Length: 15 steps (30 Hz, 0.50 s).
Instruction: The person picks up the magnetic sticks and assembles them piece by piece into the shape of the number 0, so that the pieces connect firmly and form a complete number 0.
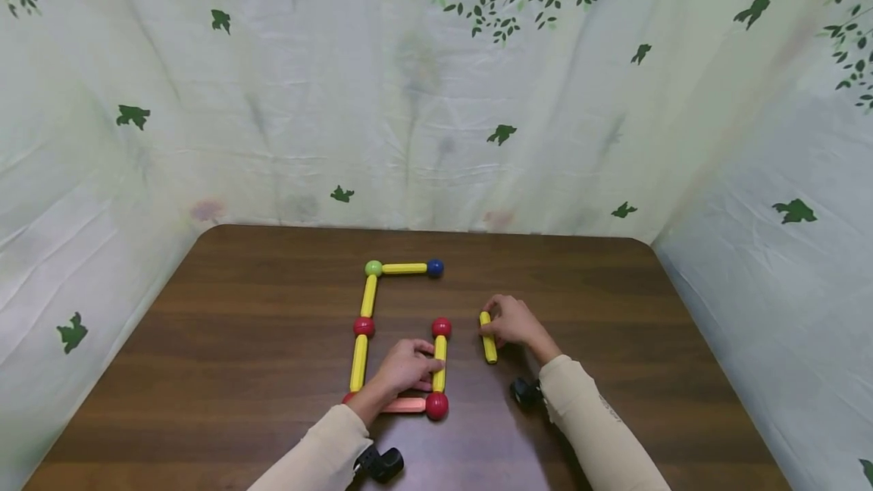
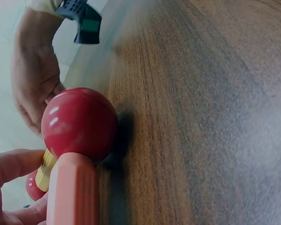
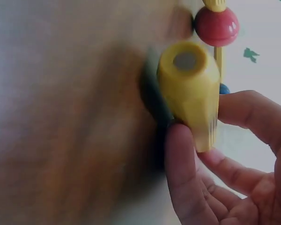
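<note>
My left hand (image 1: 407, 367) pinches an upright-lying yellow rod (image 1: 439, 364) on the right side of a figure of magnetic rods and balls. A red ball (image 1: 442, 326) caps that rod's far end, and another red ball (image 1: 437, 405) joins its near end to a pink rod (image 1: 407, 405). In the left wrist view the thumb and a finger (image 2: 18, 164) close around the yellow rod behind the big red ball (image 2: 79, 123). To the right, my right hand (image 1: 516, 322) holds a loose yellow rod (image 1: 488, 338) between thumb and fingers; its grey end disc (image 3: 184, 61) faces the wrist camera.
The figure's left side runs up through yellow rods (image 1: 358, 363) and a red ball (image 1: 364, 326) to a green ball (image 1: 373, 268). From there a yellow rod (image 1: 405, 269) leads to a blue ball (image 1: 435, 268). A leaf-print curtain (image 1: 409, 97) surrounds the brown table (image 1: 273, 309).
</note>
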Tool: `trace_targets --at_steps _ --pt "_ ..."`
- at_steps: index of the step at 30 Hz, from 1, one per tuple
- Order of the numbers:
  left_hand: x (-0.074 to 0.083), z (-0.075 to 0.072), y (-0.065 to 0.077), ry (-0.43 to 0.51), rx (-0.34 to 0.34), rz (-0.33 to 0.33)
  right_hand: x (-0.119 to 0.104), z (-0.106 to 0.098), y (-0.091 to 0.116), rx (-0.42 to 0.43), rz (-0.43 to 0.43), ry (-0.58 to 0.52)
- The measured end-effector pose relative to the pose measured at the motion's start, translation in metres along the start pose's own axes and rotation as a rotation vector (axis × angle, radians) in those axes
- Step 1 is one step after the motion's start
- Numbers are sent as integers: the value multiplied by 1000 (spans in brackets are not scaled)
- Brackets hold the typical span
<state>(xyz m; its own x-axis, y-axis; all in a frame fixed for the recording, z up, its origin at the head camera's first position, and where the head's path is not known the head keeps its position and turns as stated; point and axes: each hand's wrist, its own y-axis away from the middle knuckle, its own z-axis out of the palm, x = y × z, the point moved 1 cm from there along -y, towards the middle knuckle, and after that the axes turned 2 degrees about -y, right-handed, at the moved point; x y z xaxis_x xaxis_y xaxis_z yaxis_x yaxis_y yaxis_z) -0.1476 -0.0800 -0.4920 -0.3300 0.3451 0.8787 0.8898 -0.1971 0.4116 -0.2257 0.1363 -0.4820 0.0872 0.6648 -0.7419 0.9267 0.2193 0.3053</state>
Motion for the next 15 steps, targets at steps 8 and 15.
trace_targets --at_steps 8,15 --pt "-1 -1 0 21 10 10 -10 6 -36 9 -15 -252" --pt "-1 -2 1 13 3 9 -27 13 -67 12 34 -398"
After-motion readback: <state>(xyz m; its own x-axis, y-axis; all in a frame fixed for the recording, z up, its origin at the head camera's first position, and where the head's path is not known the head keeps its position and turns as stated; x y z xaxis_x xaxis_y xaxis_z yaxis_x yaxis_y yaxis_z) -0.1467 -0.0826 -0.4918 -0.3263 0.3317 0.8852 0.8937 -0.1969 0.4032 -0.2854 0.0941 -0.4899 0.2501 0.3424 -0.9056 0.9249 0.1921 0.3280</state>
